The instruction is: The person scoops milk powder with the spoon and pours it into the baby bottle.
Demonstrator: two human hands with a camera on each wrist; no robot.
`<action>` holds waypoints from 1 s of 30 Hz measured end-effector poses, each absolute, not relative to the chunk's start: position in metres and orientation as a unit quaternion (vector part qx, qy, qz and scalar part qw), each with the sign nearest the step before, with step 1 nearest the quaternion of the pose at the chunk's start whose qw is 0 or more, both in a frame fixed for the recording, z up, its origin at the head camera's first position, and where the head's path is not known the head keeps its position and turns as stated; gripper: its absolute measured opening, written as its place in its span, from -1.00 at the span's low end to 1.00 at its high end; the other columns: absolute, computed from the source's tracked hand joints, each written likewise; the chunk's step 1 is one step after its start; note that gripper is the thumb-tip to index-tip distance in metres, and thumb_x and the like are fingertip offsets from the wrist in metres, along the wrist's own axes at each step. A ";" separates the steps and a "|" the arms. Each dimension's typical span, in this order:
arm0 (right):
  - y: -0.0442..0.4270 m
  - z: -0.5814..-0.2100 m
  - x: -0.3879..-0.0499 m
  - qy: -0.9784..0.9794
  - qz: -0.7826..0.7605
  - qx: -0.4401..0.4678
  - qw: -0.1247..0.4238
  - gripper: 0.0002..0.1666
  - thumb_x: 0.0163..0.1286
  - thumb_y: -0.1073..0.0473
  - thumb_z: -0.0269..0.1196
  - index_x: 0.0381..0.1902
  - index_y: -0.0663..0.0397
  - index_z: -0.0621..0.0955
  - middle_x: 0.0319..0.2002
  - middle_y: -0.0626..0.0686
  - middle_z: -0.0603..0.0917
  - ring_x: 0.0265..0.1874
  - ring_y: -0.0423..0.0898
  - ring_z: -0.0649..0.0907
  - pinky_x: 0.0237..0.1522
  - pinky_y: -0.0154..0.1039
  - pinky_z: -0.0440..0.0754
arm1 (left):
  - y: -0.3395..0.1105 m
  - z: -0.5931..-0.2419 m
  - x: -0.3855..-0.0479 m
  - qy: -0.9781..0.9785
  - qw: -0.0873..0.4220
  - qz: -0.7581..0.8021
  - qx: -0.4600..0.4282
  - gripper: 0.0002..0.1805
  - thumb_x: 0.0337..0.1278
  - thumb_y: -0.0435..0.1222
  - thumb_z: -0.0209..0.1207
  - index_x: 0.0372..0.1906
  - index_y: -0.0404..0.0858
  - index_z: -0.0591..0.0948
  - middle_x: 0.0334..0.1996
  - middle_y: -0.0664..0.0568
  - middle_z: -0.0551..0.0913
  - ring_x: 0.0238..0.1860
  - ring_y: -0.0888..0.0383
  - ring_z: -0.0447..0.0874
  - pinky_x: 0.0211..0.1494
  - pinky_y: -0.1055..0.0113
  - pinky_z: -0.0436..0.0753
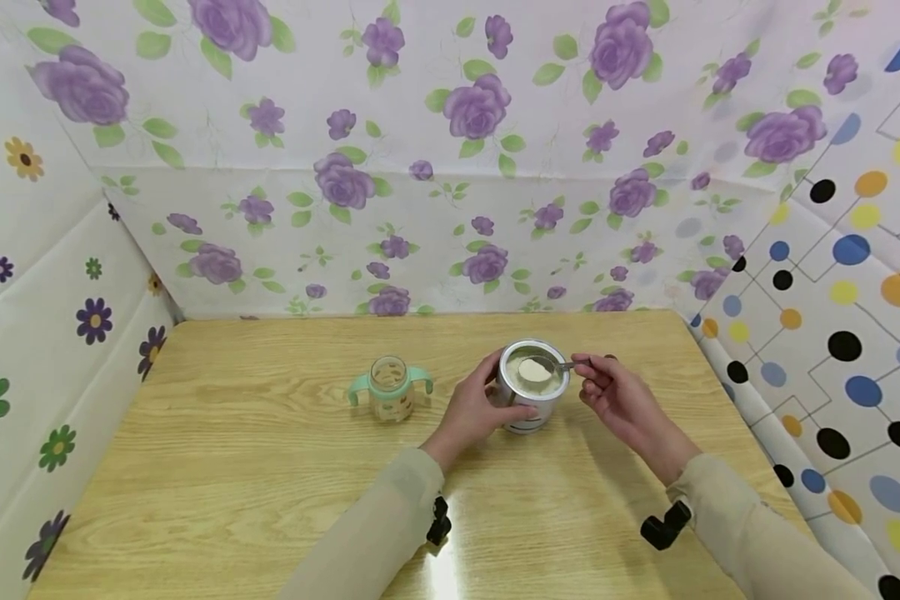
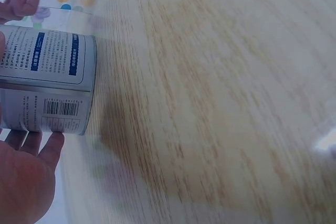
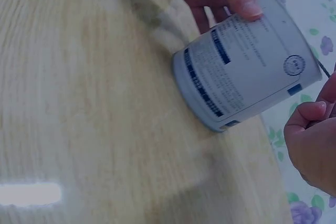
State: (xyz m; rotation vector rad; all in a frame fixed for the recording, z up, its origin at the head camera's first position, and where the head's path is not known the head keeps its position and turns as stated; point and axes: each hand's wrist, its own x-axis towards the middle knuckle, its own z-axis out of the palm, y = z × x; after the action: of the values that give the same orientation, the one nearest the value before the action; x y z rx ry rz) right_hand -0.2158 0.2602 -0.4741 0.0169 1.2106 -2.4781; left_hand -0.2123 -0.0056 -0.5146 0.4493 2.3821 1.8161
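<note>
A silvery-white can (image 1: 523,414), open at the top, stands on the table with pale powder (image 1: 536,387) in it. My left hand (image 1: 474,406) grips its left side, thumb across the front and fingers around the back. In the left wrist view, printed text and a barcode show on the can (image 2: 68,82). My right hand (image 1: 622,402) pinches the handle of a metal spoon (image 1: 567,366) at the can's right rim. The spoon's bowl end is over the powder within the can's mouth, beside a whitish heap. In the right wrist view, the can mostly hides the spoon.
Left of the can stands a clear baby bottle (image 1: 392,406) without a lid, with a mint-green collar and two side handles. The wooden table (image 1: 270,467) meets flower-patterned cloth (image 1: 420,208) at the back and a dotted cloth (image 1: 832,333) on the right.
</note>
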 end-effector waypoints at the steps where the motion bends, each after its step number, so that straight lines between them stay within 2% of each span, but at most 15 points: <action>1: 0.260 -0.475 -0.216 0.432 -0.881 0.010 0.192 -0.41 0.84 0.17 -0.17 -0.06 0.17 0.81 -0.30 -0.03 0.87 -0.49 -0.23 0.72 -0.26 -0.36 0.62 | -0.006 -0.515 -0.212 0.785 0.057 0.599 0.148 0.10 -0.02 -0.11 0.69 0.63 0.18 0.34 0.44 0.23 0.55 0.47 0.17 0.47 0.54 0.02 0.47; 7: 0.260 -0.475 -0.216 0.446 -0.878 0.016 0.174 -0.42 0.83 0.17 -0.15 -0.08 0.15 0.82 -0.32 -0.05 0.87 -0.49 -0.26 0.72 -0.29 -0.39 0.62 | -0.006 -0.515 -0.213 0.786 0.061 0.597 0.146 0.11 -0.03 -0.10 0.69 0.64 0.21 0.33 0.45 0.24 0.54 0.48 0.18 0.46 0.54 0.03 0.47; 22: 0.259 -0.478 -0.218 0.450 -0.876 0.013 0.175 -0.43 0.83 0.17 -0.13 -0.10 0.17 0.81 -0.32 -0.04 0.86 -0.48 -0.27 0.71 -0.30 -0.40 0.63 | -0.008 -0.514 -0.213 0.785 0.060 0.599 0.148 0.11 -0.03 -0.11 0.69 0.64 0.18 0.33 0.45 0.23 0.53 0.49 0.16 0.45 0.55 0.02 0.46; 30: 0.261 -0.478 -0.219 0.436 -0.881 0.014 0.182 -0.43 0.83 0.17 -0.14 -0.09 0.19 0.81 -0.32 -0.02 0.87 -0.48 -0.25 0.73 -0.31 -0.39 0.62 | -0.013 -0.501 -0.213 0.794 0.063 0.582 0.165 0.24 -0.03 -0.07 0.69 0.72 0.10 0.19 0.62 0.09 0.35 0.62 0.08 0.29 0.61 -0.01 0.37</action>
State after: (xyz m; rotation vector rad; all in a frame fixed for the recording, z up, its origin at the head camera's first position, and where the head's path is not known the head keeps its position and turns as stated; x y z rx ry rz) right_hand -0.2190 0.2609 -0.4781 0.0387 1.2300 -2.4881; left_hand -0.2130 -0.0131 -0.5013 0.4989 2.3997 1.7572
